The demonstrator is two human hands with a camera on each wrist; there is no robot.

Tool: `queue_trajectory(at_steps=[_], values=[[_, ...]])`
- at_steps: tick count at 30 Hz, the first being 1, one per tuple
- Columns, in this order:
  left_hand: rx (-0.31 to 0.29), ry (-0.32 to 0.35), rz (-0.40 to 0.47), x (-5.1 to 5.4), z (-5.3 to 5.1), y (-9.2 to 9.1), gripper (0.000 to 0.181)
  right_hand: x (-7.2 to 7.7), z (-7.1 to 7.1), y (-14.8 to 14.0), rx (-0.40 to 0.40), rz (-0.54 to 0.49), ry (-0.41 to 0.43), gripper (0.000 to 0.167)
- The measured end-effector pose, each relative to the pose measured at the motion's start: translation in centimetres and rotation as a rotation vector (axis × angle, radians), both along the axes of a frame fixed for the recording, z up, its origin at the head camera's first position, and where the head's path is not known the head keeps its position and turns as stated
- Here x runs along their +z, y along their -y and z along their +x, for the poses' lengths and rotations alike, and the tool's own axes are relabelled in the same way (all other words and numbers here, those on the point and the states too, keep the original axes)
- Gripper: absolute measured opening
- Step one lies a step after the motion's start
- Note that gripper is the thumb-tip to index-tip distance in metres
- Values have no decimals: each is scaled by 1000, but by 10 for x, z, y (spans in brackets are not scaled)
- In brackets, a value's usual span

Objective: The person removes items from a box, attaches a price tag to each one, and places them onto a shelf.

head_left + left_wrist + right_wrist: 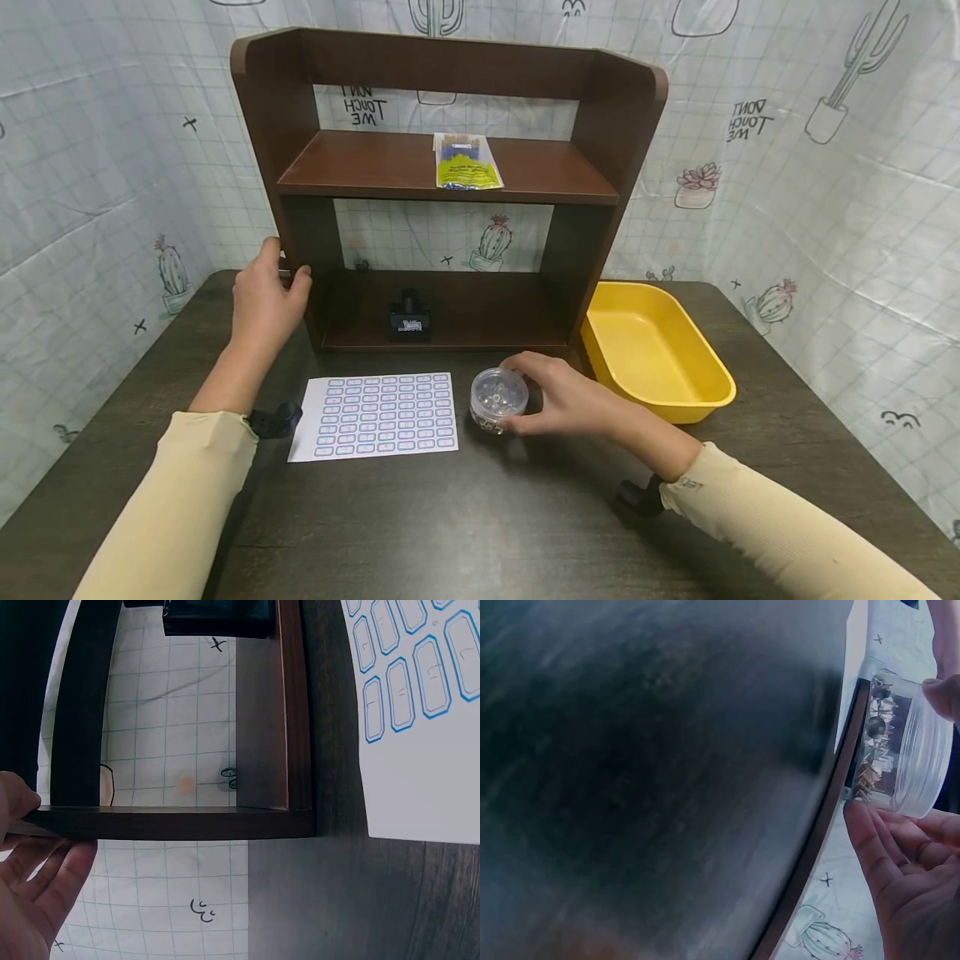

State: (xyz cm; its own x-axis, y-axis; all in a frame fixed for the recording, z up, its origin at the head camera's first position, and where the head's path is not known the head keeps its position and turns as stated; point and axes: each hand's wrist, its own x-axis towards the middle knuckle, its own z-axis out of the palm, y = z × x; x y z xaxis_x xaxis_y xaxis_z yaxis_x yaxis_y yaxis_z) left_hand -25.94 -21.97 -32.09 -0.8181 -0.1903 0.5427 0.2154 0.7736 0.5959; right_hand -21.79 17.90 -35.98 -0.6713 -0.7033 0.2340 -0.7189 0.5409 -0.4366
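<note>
My left hand (pixel 264 296) grips the left side panel of a dark brown wooden shelf (pixel 450 187). In the left wrist view the thumb lies on one face of the panel and the fingers (pixel 71 874) on the other. My right hand (pixel 562 396) holds a round clear plastic jar (pixel 498 393) by its sides, just in front of the shelf. Small pointed metallic pieces show through the jar wall (pixel 881 735) in the right wrist view; their exact kind is hard to tell. Left of the jar lies a white sheet of blue-bordered labels (pixel 382 417).
A yellow plastic tray (pixel 660 350) stands right of the shelf. On the lower shelf sits a small black bottle (pixel 409 318). A clear packet with a yellow label (pixel 467 162) lies on the upper shelf. Patterned cloth (pixel 795 192) hangs around the dark table (pixel 465 533).
</note>
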Motion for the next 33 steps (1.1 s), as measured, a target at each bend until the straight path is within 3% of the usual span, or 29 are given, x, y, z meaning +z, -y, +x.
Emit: queue_trajectory(at_steps=[7, 17, 24, 28, 33], values=[[-2, -9, -4, 0, 1, 0, 30, -5, -2, 2, -10, 39, 63, 62], [-2, -8, -1, 1, 0, 1, 30, -10, -5, 1, -9, 78, 76, 64], [-27, 32, 22, 3, 1, 3, 33, -8, -8, 0, -2, 89, 94, 64], [-57, 161, -28, 1, 8, 7, 38, -7, -9, 1, 0, 100, 115, 66], [-155, 468, -227, -12, 17, 16, 42, -4, -8, 4, -19, 123, 144, 67]])
